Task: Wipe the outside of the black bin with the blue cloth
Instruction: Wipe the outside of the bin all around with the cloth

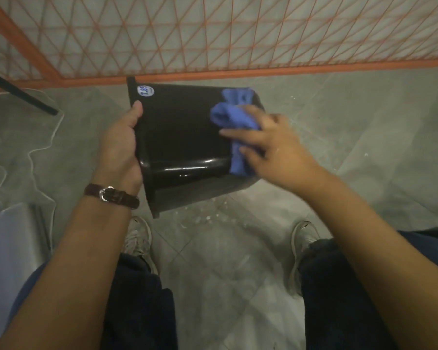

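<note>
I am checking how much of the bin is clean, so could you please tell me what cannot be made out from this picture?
- Head view: the black bin lies sideways, so its inside and far wall are hidden.
- Its base end sits under the blue cloth and right hand.
- The rim under the left hand is covered.
- Dust or smears on the glossy wall: too dark and blurred to tell.
- Small print on the sticker: too small.

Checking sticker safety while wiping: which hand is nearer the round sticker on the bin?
Left. The left hand grips the rim just below the sticker; the right hand presses the cloth at the far end.
</note>
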